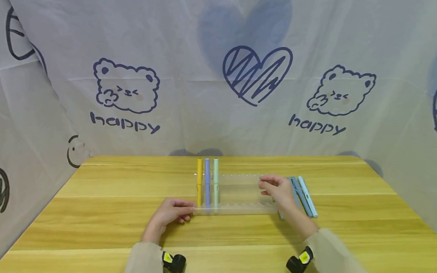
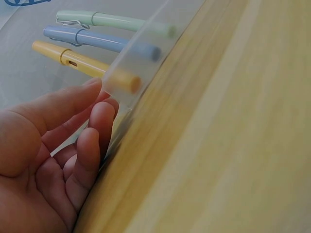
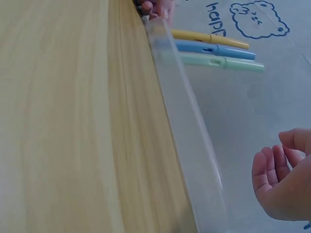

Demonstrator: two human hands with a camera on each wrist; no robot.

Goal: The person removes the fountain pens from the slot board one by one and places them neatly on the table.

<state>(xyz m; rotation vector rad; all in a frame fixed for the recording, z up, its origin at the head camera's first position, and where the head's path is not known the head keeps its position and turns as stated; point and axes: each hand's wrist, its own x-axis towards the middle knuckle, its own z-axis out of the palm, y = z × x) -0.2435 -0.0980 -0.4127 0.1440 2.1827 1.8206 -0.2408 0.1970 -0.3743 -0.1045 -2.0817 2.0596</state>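
A clear plastic pen rack (image 1: 242, 210) with notched edges stands on the wooden table. Three capped pens lie side by side at its left end: a yellow pen (image 1: 199, 181), a periwinkle blue pen (image 1: 208, 183) and a mint green pen (image 1: 216, 182). At the rack's front left corner, my left hand (image 1: 172, 211) pinches it between thumb and fingers; the left wrist view shows the thumb (image 2: 73, 102) at the corner beside the yellow pen. Over the rack's right end hovers my right hand (image 1: 282, 191), fingers loosely bent and holding nothing.
Several blue pens, including a dusky blue pen (image 1: 301, 196) and a pale blue pen (image 1: 307, 197), lie on the table right of the rack, partly behind my right hand. A printed cloth (image 1: 194, 113) hangs behind the wooden table (image 1: 96, 227).
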